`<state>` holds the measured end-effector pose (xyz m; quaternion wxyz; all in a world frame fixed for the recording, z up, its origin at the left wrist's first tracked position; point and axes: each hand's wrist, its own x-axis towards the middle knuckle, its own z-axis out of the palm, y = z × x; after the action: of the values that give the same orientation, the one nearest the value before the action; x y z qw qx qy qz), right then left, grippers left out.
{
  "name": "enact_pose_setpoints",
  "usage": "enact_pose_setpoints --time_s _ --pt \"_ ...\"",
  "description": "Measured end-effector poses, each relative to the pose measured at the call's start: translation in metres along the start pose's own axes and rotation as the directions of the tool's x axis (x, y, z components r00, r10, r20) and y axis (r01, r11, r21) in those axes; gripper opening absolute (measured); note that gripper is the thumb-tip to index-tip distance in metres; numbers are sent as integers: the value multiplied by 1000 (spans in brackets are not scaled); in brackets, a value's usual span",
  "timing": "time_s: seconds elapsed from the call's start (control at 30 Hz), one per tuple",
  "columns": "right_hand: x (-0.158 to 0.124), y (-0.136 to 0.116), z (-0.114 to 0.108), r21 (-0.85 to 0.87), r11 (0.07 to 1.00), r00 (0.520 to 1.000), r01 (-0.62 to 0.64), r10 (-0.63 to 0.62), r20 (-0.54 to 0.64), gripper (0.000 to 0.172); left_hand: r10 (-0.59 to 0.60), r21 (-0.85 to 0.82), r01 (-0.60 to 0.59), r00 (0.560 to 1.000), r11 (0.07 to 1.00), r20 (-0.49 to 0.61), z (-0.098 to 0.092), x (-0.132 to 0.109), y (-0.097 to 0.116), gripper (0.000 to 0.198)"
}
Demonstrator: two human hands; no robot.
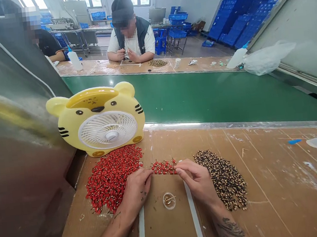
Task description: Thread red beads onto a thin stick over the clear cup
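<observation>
Red beads [163, 167] against curled right hand [195, 179]

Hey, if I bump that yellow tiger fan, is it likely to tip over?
Probably, yes. The yellow tiger-shaped fan stands upright on a thin, flat body, so a shove could topple it. It looks like hollow plastic, so probably light. Tipping forward, it would likely land on the small red pieces just in front.

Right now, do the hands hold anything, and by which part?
It cannot be told: the left hand and right hand touch the small pile of red pieces, but no held piece shows.
</observation>
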<state>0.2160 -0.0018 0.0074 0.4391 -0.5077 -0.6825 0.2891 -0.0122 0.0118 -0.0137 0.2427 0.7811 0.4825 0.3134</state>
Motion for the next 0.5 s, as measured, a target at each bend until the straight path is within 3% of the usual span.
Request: enact_pose_setpoints --time_s 0.1,0.27,0.37,0.5 --pt "0 -3 -1 -13 999 999 46 -46 15 18 7 136 -13 999 991 49 7 1 0 28" --pt "0 -9 -12 -6 997 992 79 -78 101 17 25 182 -40 996 983 83 5 1 3 30" --pt "-3 -7 -24 -31 996 967 86 -76 243 14 31 232 -40 999 972 43 -14 -4 1 32" --pt "-11 -4 -30 -52 997 924 63 -39 380 10 30 344 2 996 939 -87 -56 -25 0 22"
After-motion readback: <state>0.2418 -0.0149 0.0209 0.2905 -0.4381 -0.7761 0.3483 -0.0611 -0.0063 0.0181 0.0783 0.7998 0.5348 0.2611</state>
